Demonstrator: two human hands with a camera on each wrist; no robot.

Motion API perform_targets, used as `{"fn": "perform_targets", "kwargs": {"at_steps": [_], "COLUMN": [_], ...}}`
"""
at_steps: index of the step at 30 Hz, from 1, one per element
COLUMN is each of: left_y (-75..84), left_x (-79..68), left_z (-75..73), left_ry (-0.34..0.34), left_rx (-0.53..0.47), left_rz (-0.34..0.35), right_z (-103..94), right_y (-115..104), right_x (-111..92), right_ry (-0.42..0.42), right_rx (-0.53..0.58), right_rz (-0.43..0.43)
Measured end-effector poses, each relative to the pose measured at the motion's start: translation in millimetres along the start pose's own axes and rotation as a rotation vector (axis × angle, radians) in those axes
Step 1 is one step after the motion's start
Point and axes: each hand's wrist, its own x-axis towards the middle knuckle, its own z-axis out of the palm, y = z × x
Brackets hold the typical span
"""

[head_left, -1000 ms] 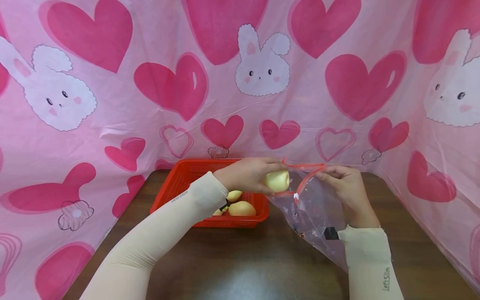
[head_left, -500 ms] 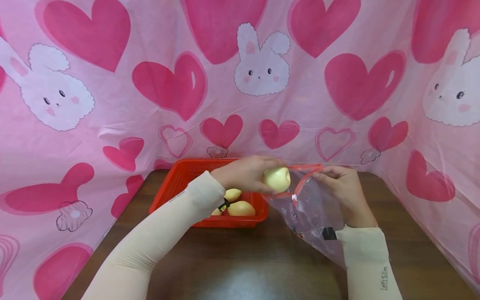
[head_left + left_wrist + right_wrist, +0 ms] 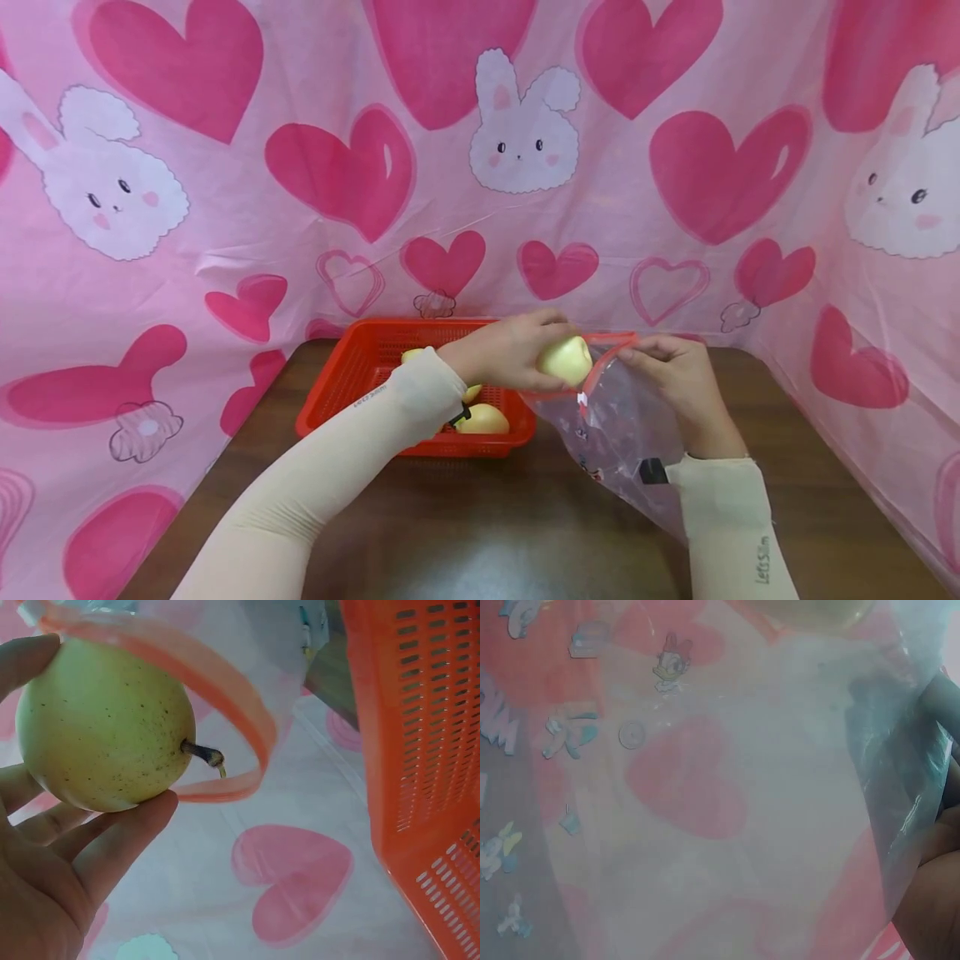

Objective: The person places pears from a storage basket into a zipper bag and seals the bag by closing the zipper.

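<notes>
Red plastic made the basket (image 3: 337,383), which stood on the brown table (image 3: 450,525). Just right of the basket, a yellow pear (image 3: 566,361) was at the mouth of a clear bag (image 3: 626,433). The left hand (image 3: 513,350) held the pear tight between thumb and fingers. Farther right of the basket, the right hand (image 3: 678,375) pinched the bag's edge. More yellow fruit (image 3: 483,419) lay inside the basket. The pear could catch if the floppy mouth sagged, or drop if that pinch slipped.

I see a speckled yellow-green pear (image 3: 105,724) held, stem showing, at the open mouth of a clear, red-rimmed bag (image 3: 626,421).
</notes>
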Motion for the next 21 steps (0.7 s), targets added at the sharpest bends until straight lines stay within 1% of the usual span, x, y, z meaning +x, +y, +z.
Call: {"fn": "perform_targets", "kwargs": {"at_steps": [3,5,8,11,14,19,21], "left_y": [0.5,0.7,0.7,1.5,2.6,5.4,6.6], "left_x": [-0.9,-2.3,-4.6,-5.6,-3.6,0.1,0.9], "left_z": [2.6,3.2,3.2,4.4,9.0,18.5,20.3], "left_ry": [0.008,0.014,0.036,0.073,0.106,0.138,0.149], "left_rx": [0.032,0.025,-0.024,-0.062,-0.04,0.009,0.011], "left_rz": [0.013,0.015,0.001,-0.033,-0.092,-0.219,-0.241], "right_z": [1.6,2.1,2.4,2.6,3.1,4.9,5.9], "right_y": [-0.5,-1.4,-1.1,-0.5,-0.1,0.5,0.6], "right_x": [1.3,1.7,1.6,1.3,1.0,1.2,1.8], "right_ry": [0.006,0.004,0.003,0.002,0.004,0.017,0.021], "right_rx": [0.013,0.022,0.024,0.024,0.014,0.004,0.005], "right_rz": [-0.015,-0.022,-0.023,-0.024,-0.036,-0.059,-0.07]}}
